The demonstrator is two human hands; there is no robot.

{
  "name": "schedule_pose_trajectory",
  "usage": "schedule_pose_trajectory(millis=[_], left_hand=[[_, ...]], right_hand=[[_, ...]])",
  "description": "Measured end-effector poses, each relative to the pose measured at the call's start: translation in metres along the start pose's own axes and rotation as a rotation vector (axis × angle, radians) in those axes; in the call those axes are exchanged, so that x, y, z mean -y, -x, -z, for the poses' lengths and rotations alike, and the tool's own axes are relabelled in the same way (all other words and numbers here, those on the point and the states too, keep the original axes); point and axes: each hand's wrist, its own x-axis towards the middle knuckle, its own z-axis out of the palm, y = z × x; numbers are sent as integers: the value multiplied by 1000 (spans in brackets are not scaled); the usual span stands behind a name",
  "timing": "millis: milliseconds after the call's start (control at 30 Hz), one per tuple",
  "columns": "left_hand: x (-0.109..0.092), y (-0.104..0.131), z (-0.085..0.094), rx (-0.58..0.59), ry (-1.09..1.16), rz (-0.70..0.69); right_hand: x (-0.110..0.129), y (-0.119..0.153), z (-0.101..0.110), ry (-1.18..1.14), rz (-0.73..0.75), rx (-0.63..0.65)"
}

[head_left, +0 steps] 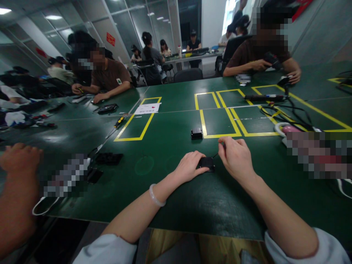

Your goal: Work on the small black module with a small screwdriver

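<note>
My left hand (pixel 189 165) grips a small flat black block (pixel 207 164) by its left side and keeps it on the green table (pixel 176 205). Thumb and fingers are closed around that edge. In my right hand (pixel 238 156) is a thin dark screwdriver-like tool (pixel 216 156), pinched between the fingers. Its shaft slants down left to the block's right edge; whether the tip touches cannot be seen. Just beyond my hands stands a second black part (pixel 196 134), upright and untouched.
Yellow tape outlines (pixel 220 136) mark the table. Black parts (pixel 108 158) lie at left near a co-worker's arm (pixel 19 198). A yellow-black screwdriver (pixel 119 122) and a paper label (pixel 147 108) lie farther off. Black cables (pixel 297 110) sprawl at right. Co-workers sit opposite.
</note>
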Motion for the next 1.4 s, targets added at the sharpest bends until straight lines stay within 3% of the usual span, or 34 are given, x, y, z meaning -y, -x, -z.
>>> schedule_pose_trajectory(millis=[1400], left_hand=[[0, 0, 0, -7, -12, -4]], right_hand=[[-1, -1, 3, 12, -25, 30]])
